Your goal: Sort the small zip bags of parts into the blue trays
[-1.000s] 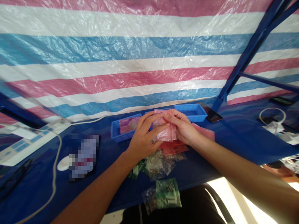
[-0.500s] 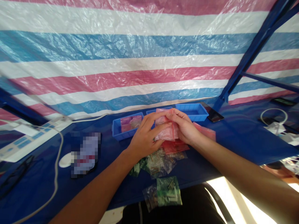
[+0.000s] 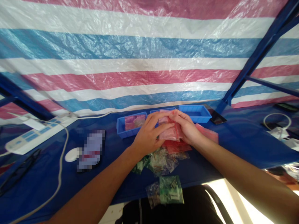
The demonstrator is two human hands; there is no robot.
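Between my two hands is a pink plastic bag (image 3: 167,132), held above the pile on the table. My left hand (image 3: 149,132) closes on its left side, thumb across the front. From the right, my right hand (image 3: 185,126) pinches the bag near its top edge. Under them lie a red bag (image 3: 175,147) and several clear bags (image 3: 158,160) with small metal parts. A green bag (image 3: 171,189) with screw-like pieces sits at the near edge, beside a clear bag (image 3: 153,194). What the pink bag contains is hard to make out.
Behind my hands stand a blue bin (image 3: 122,132) holding pink bags and another blue bin (image 3: 197,114). A dark phone (image 3: 216,115) lies at the right, a blurred phone-shaped item (image 3: 91,151) and white cable (image 3: 61,161) at the left, near a power strip (image 3: 35,133).
The view has shifted slightly, so the table items appear a little further right. Both hands keep nearly the same hold on the pink bag.
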